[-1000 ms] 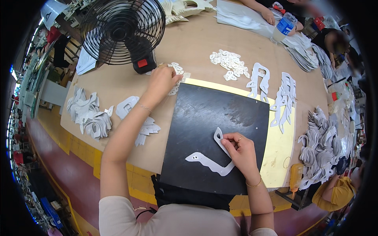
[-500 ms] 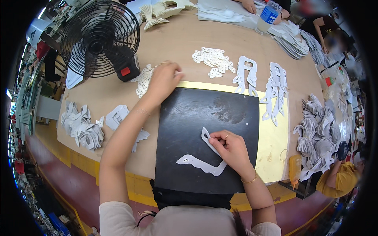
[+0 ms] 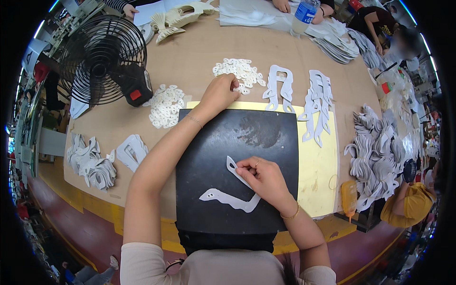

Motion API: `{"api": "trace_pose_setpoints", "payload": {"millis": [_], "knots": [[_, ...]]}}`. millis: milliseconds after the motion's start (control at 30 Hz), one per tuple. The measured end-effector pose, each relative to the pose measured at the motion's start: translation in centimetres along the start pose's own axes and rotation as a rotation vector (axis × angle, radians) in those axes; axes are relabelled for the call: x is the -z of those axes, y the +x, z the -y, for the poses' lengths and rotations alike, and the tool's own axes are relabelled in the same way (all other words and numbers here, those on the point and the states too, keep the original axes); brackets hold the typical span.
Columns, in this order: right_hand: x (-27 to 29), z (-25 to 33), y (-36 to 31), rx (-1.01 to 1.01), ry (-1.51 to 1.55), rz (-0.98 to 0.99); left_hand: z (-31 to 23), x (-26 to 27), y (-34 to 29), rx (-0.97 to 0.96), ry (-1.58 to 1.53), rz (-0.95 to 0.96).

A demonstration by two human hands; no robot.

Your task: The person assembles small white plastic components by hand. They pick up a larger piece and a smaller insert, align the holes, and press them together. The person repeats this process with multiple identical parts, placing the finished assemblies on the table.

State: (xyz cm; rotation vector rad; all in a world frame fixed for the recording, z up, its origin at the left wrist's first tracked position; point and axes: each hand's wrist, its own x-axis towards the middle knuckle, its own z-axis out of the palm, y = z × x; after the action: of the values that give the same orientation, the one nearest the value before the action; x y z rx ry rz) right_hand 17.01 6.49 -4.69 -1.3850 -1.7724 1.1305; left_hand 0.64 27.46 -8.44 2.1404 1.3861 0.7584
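The right hand (image 3: 263, 179) pinches one limb of a white U-shaped cutout (image 3: 232, 201) between thumb and fingers, near a tip with an elongated opening; the cutout rests on a black mat (image 3: 228, 133), its other limb reaching left to a tip with two small dark holes. The left hand (image 3: 221, 93) has its fingers curled downward at the near edge of a heap of small cream perforated tabs (image 3: 237, 68); whether it grips one I cannot tell. A second heap of similar tabs (image 3: 166, 108) lies to the left, near a black desk fan (image 3: 100, 69). Beyond the mat's far right corner, a single pale cutout (image 3: 272, 89) and an overlapping group of cutouts (image 3: 317, 89) lie partly over a yellow sheet (image 3: 319, 178). Bundled grey pieces (image 3: 373, 154) cover the right side of the brown worktop (image 3: 190, 59), near an orange-yellow squeeze bottle (image 3: 349, 195)
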Motion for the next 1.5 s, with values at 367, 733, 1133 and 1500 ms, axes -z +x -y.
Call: {"api": "trace_pose_setpoints", "payload": {"millis": [367, 733, 1133, 1500], "knots": [[2.3, -0.4, -0.8, -0.379, 0.638, 0.154, -5.1, 4.3, -8.1, 0.263, -0.516, 0.269], [1.6, -0.6, -0.8, -0.340, 0.493, 0.148, -3.7, 5.7, -6.6, 0.034, -0.030, 0.265], [1.3, -0.8, -0.8, -0.279, 0.456, 0.121, -1.5, 7.2, -9.2, 0.277, -0.325, 0.101], [2.6, 1.1, -2.9, -0.428, 0.526, 0.248, -6.7, 4.2, -17.9, 0.002, -0.353, 0.393]]}}
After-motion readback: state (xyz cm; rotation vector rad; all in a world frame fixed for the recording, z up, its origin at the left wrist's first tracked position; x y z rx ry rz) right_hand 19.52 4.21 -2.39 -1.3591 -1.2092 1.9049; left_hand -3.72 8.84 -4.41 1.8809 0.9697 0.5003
